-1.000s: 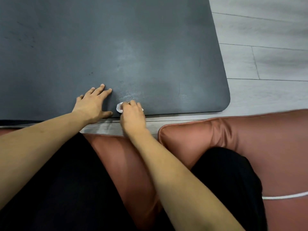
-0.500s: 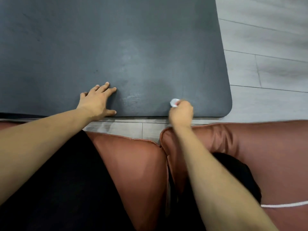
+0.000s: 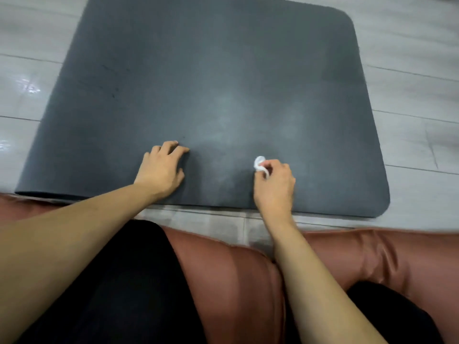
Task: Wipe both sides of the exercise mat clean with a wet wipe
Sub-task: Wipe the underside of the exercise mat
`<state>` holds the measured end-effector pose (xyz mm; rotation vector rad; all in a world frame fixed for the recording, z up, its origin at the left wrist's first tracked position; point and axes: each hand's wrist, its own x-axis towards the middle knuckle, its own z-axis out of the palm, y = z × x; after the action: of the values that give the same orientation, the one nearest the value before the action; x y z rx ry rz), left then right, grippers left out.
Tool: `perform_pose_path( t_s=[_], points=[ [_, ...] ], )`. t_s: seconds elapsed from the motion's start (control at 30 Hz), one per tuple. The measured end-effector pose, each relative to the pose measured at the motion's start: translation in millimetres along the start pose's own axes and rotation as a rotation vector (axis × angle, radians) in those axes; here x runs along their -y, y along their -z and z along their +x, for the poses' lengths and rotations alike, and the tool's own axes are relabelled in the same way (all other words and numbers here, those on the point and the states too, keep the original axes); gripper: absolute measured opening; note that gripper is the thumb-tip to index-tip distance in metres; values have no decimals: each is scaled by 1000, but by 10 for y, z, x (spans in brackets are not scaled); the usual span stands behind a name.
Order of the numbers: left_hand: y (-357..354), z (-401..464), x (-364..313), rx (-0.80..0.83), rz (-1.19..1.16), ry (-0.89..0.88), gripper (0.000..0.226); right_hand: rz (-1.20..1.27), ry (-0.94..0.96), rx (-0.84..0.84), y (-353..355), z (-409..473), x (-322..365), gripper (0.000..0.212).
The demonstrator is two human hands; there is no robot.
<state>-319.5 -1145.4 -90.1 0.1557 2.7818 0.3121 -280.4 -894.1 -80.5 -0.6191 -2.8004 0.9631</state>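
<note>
While right hand has swept wet wipe rightward from beside left hand, near strip of exercise mat looks covered; far area likely remains. Right fingers pinch wipe; left fingers spread, pressing mat flat on floor. Count: one mat, one wipe, two hands.

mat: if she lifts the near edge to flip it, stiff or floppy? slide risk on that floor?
Probably floppy: the mat is thin and lies fully flat, so a lifted edge would likely drape. It may slide, since the floor looks glossy and the left hand rests flat on it while the right hand works the wet wipe.
</note>
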Motion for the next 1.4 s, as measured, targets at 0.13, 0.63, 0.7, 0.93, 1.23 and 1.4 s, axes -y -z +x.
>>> perform_pose_path(
  t_s=[0.13, 0.63, 0.7, 0.93, 1.23, 1.4],
  points=[
    [-47, 159, 89, -86, 45, -12, 61, -177, -56, 43, -300, 96, 80, 16],
    [439, 1670, 821, -301, 214, -47, 49, 0, 348, -112, -1266, 1914, 1264, 15],
    [588, 1960, 906, -271, 278, -64, 54, -87, 428, -124, -1503, 2357, 1324, 15],
    [866, 3010, 1195, -307, 313, -125, 61, -133, 343, -196, -2011, 2662, 1321, 7],
    [1198, 4509, 1230, -303, 210, -50, 66, -159, 308, -191, -2051, 2724, 1371, 13],
    [1136, 4712, 1265, -252, 155, 8, 73, -140, 277, -177, -2017, 2739, 1410, 20]
  ],
)
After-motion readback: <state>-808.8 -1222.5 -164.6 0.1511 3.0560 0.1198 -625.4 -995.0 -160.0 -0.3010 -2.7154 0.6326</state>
